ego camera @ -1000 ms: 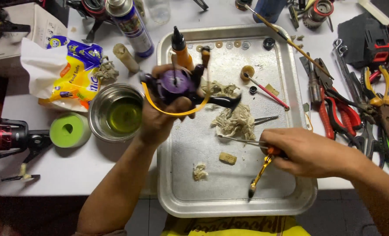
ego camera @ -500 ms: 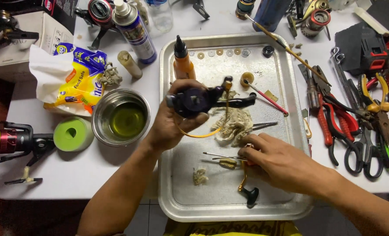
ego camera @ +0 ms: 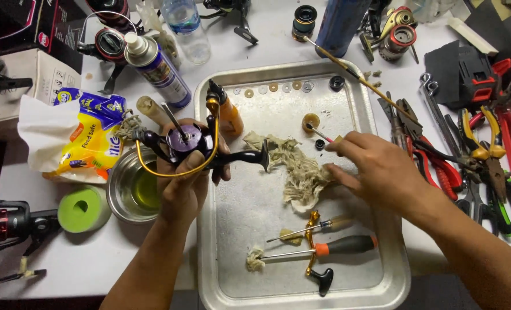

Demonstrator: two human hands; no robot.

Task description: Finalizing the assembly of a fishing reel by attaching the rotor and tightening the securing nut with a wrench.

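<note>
I log purple fishing reel (ego camera: 186, 143) clasped in left hand (ego camera: 180, 183), grip closed round it, above metal tray (ego camera: 238, 241) edge | right hand (ego camera: 376, 166) pinching pink-handled brush (ego camera: 319, 133) beside frayed rag (ego camera: 298, 169) | screwdrivers (ego camera: 324, 247) in tray | bowl (ego camera: 130, 192) on desk (ego camera: 83, 270)

Right hand (ego camera: 376, 166) off the now-dropped gold crank handle (ego camera: 315, 252), up to the pink-handled brush (ego camera: 319, 133); reel (ego camera: 189, 146) shifted left.
</note>
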